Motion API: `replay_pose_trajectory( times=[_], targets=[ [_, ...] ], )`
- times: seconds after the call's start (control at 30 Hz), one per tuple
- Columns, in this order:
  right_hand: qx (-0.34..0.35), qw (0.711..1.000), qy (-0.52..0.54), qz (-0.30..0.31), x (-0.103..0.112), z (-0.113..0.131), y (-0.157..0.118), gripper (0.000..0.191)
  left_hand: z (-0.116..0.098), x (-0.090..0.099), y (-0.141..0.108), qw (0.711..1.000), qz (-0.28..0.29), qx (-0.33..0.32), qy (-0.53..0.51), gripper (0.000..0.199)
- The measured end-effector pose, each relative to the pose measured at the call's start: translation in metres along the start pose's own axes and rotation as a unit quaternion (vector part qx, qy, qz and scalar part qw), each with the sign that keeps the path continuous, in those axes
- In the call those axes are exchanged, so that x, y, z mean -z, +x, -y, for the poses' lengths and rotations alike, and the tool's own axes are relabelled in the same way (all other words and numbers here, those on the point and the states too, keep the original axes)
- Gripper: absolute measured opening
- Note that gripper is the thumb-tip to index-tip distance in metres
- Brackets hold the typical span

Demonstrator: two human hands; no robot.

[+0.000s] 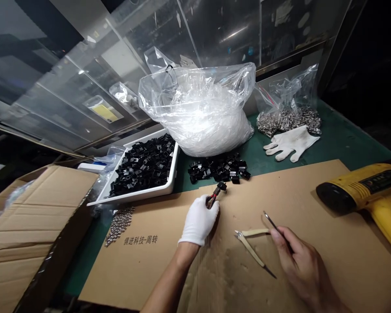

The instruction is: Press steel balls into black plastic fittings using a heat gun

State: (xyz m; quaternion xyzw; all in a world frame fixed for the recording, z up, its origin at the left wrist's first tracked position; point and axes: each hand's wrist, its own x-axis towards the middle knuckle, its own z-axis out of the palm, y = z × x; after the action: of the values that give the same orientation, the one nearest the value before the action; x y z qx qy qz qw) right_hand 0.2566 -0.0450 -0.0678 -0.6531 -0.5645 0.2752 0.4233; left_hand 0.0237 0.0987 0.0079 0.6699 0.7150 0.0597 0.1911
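Note:
My left hand (198, 220), in a white glove, is closed around a short black-and-red piece (213, 198) that looks like wires. At its far end sits a small black plastic part (220, 187). My bare right hand (301, 261) grips a slim metal-tipped tool (270, 220); its exact kind I cannot make out. Beside that hand, cutting nippers (252, 250) with cream handles lie spread on the cardboard sheet (169, 269). A loose pile of black plastic parts (218, 168) lies just beyond my left hand.
A white tray (175, 167) full of black parts stands at left, near small metal pieces (120, 224). Behind are a large clear bag (202, 113) and a bag of metal parts (289, 115). A white glove (291, 144), yellow heat gun (365, 191) and cardboard box (35, 208) flank the sheet.

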Motion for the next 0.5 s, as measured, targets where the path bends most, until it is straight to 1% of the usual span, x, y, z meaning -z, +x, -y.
replay_pose_trajectory(
  times=[0.07,0.13,0.2,0.27,0.3,0.37,0.43,0.5],
  targets=[
    [-0.01,1.0,0.005,0.005,-0.002,0.01,0.008,0.037,0.005,0.012,-0.009,0.994,0.041,-0.025,-0.099,0.018],
    [-0.016,1.0,0.009,0.006,-0.005,0.023,0.018,0.037,0.007,0.023,-0.022,0.975,0.092,-0.045,-0.198,0.022],
    [-0.013,1.0,0.005,0.005,-0.008,0.034,0.027,0.038,0.011,0.029,-0.036,0.943,0.152,-0.056,-0.29,0.025],
    [-0.003,1.0,-0.015,0.0,-0.008,0.039,0.035,0.039,0.017,0.029,-0.048,0.899,0.212,-0.06,-0.379,0.03],
    [0.004,0.999,-0.034,-0.004,-0.007,0.039,0.038,0.04,0.021,0.027,-0.054,0.876,0.236,-0.064,-0.417,0.034],
    [0.013,0.996,-0.087,-0.021,-0.002,0.033,0.042,0.041,0.029,0.021,-0.063,0.836,0.262,-0.078,-0.475,0.04],
    [0.02,0.987,-0.154,-0.037,0.003,0.022,0.044,0.043,0.037,0.015,-0.069,0.814,0.275,-0.094,-0.503,0.044],
    [0.034,0.975,-0.214,-0.041,0.008,0.012,0.041,0.044,0.044,0.01,-0.073,0.801,0.285,-0.107,-0.516,0.046]
  ],
)
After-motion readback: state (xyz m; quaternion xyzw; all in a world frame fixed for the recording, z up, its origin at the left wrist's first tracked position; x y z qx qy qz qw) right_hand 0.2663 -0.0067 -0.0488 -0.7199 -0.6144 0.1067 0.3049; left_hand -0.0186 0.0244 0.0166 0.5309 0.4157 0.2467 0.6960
